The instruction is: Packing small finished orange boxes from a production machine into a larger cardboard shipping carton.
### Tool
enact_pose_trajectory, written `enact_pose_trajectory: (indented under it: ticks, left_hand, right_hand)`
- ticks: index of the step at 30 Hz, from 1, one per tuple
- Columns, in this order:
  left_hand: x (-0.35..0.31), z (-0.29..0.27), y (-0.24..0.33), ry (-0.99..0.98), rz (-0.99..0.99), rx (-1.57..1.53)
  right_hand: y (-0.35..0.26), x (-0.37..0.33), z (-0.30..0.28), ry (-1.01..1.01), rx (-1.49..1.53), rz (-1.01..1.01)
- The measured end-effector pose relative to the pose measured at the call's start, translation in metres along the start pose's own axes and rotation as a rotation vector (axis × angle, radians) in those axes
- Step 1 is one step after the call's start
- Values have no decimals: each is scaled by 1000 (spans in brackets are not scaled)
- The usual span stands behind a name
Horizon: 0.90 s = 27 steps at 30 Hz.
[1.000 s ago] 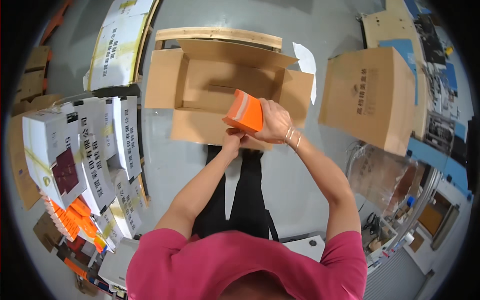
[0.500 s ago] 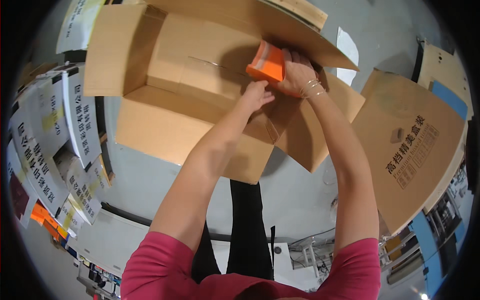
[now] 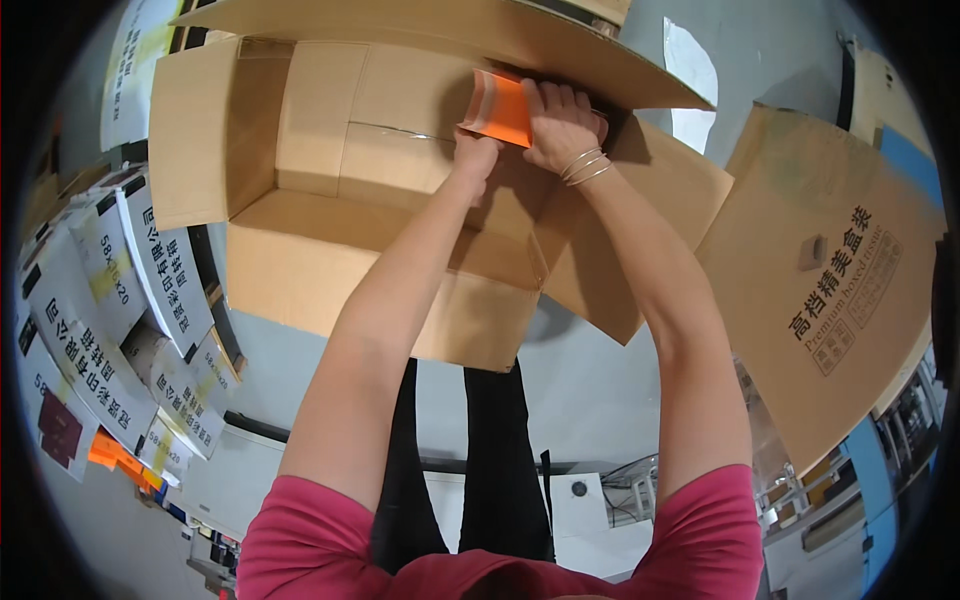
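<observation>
A bundle of orange card pieces (image 3: 505, 108), slightly bowed and with pale bands at its left end, is held inside a large open cardboard box (image 3: 325, 208). My right hand (image 3: 563, 122), with thin bracelets at the wrist, clasps the bundle's right end, fingers laid over its upper side. At the near left corner of the bundle, my left hand (image 3: 477, 160) is closed on the edge, its fingertips partly hidden. The bundle is near the box's far right part; whether it touches the bottom I cannot tell.
The box's flaps fold outward on all sides, the far one (image 3: 450, 30) standing up. Flattened cardboard (image 3: 830, 290) with dark print leans at the right. Stacked white cartons (image 3: 110, 290) stand at the left. A white sheet (image 3: 690, 85) lies on the grey floor beyond.
Both hands have shifted left and slightly farther away with the orange bundle. My left hand's fingers, partly spread before, are now closed at its corner. The whole view has shifted a little.
</observation>
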<state>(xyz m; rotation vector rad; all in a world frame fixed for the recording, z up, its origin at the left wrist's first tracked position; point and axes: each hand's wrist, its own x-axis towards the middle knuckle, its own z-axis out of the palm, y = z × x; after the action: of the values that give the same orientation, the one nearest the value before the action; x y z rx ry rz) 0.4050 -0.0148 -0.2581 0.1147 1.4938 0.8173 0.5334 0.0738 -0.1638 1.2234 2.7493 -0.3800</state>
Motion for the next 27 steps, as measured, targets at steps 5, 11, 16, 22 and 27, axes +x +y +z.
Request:
enact_pose_trajectory:
  ticks: [5,11,16,22,27]
  left_hand:
    - [-21,17,17,46,35,128]
    - [20,-23,26,-104,391,867]
    - [11,-21,35,-187,342,529]
    - [7,-5,73,-271,430,842]
    - [10,-5,75,-369,440,784]
  right_hand:
    - [27,-6,9,120,70,107]
    - [18,-11,-5,51,-95,75]
    - [-4,-42,-15,-15,-189,187]
    - [19,-64,-1,-2,-213,343]
    - [15,-68,-7,33,-164,327]
